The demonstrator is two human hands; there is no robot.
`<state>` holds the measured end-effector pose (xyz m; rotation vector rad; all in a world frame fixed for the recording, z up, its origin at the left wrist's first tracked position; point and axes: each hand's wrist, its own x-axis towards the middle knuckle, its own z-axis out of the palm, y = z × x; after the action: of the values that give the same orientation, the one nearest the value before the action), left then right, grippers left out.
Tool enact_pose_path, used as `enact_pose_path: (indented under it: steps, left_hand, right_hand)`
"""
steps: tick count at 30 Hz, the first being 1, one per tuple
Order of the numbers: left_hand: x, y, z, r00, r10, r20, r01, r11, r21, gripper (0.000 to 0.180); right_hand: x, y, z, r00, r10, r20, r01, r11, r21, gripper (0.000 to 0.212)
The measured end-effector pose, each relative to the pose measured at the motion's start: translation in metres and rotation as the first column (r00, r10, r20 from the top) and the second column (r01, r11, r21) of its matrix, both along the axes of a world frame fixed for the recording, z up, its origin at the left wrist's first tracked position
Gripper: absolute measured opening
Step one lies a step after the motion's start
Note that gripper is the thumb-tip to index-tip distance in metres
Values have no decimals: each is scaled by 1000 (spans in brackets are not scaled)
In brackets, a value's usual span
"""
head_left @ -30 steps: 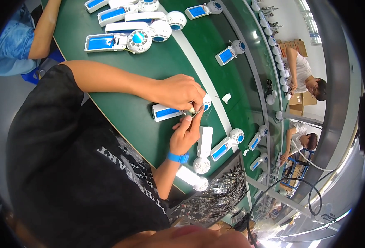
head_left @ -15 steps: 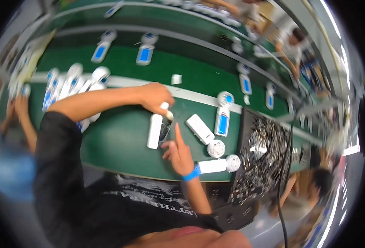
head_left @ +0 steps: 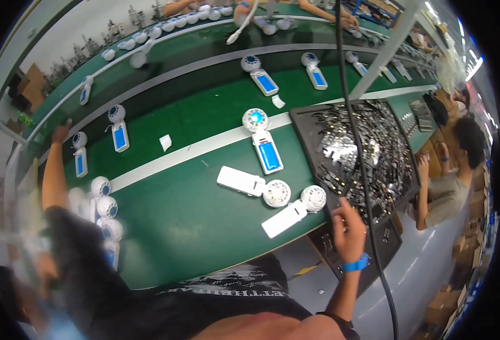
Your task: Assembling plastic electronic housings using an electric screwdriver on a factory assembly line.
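My right hand, with a blue wristband, hovers over the near corner of a black tray full of small metal parts; its fingers are apart and hold nothing. Just left of it two white hand-held fans lie flat on the green table, one near the front edge and one behind it. A third fan with a blue panel lies on the white stripe. My left arm stretches far to the left, where my left hand is close to a small blue-panelled fan; its grip is too small and blurred to read.
Several white fans are stacked at the left front. More fans lie along the conveyor lanes behind. A black cable hangs down across the tray. A seated co-worker is at the right, with cardboard boxes behind.
The view has swung. My right hand left the fan at mid-table and went right to the parts tray. My left hand let go of the fan and reached far left.
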<state>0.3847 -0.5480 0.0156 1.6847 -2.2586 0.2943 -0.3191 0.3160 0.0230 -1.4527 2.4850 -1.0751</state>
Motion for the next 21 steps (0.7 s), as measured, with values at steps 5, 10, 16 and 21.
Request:
enact_pose_path:
  steps: [5,10,16,21]
  left_hand:
    - [-76,96,-77,863,408,-298,-67,677,733,89]
    - [-258,182,-33,996,-33,88,-27,792,610,109]
    - [-387,255,-23,974,-127,186,15,862,506,95]
    - [-455,316,-5,931,-283,-230,360,611,705,99]
  right_hand:
    - [-45,-28,7,925,-10,-380,48,995,89,54]
    - [-87,-59,-33,892,103,-439,118,885,449,60]
    - [-81,-64,-29,939,-31,-342,165,915,369,59]
    - [-35,-37,6,924,-208,-321,261,956,130,60]
